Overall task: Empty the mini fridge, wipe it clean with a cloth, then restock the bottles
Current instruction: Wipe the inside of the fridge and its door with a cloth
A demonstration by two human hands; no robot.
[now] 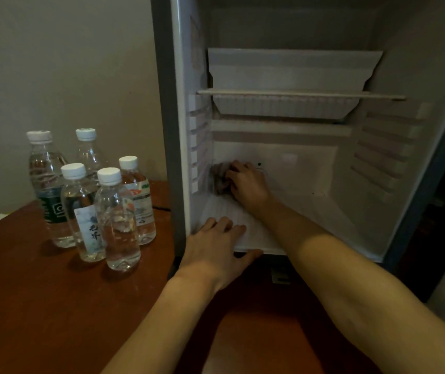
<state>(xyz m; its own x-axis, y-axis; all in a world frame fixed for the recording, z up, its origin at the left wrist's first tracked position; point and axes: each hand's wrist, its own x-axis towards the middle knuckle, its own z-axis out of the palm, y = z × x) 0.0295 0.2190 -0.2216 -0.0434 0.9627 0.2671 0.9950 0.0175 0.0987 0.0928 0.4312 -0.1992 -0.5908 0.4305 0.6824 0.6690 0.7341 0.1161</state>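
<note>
The mini fridge stands open, with no bottles inside. Deep in its lower compartment, at the back left corner, my right hand grips a bunched greyish cloth against the back wall. My left hand rests on the front lip of the fridge floor, fingers laid flat on top and thumb hooked under the edge. Several clear water bottles with white caps stand upright in a cluster on the wooden table, left of the fridge.
The reddish-brown wooden table carries the bottles and the fridge. A white shelf with a tray under it spans the fridge's upper half. A pale wall rises behind the bottles. The fridge's grey left frame stands between bottles and interior.
</note>
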